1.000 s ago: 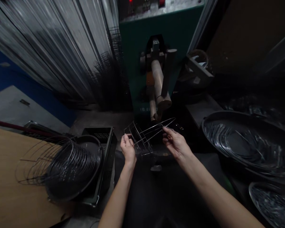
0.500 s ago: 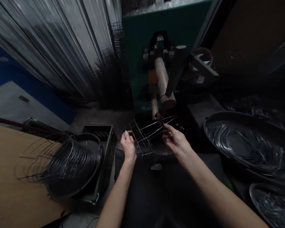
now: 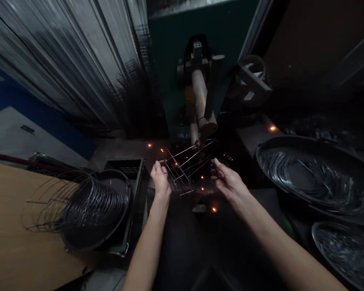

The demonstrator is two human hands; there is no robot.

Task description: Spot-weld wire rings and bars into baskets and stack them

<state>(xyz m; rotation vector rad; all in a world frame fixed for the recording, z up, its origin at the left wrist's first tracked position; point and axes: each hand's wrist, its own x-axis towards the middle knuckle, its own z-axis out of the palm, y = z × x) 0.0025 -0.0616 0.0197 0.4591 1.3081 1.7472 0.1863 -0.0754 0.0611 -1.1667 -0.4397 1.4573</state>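
My left hand (image 3: 160, 178) pinches the left end of a thin wire frame (image 3: 182, 167) made of crossed rods and curved wires. The frame's upper part reaches the tip of the lower electrode arm (image 3: 194, 131) on a green machine (image 3: 170, 52), where a small red glow shows. Just right of the frame, my right hand (image 3: 227, 180) is off the wires, its thumb and fingers loosely bent; nothing can be made out between them. Orange sparks (image 3: 214, 209) are scattered below and around the frame.
At left, a round black pan (image 3: 94, 242) of wire rings rests on a dark crate (image 3: 133, 169). A large pan (image 3: 309, 139) of bent wires and a smaller bowl (image 3: 317, 238) of small metal pieces stand at right. Corrugated metal sheeting (image 3: 63, 48) is behind left.
Sparks and a red glow have appeared at the electrodes. My right hand has let go of the wire frame and moved slightly right. The view has shifted a little.
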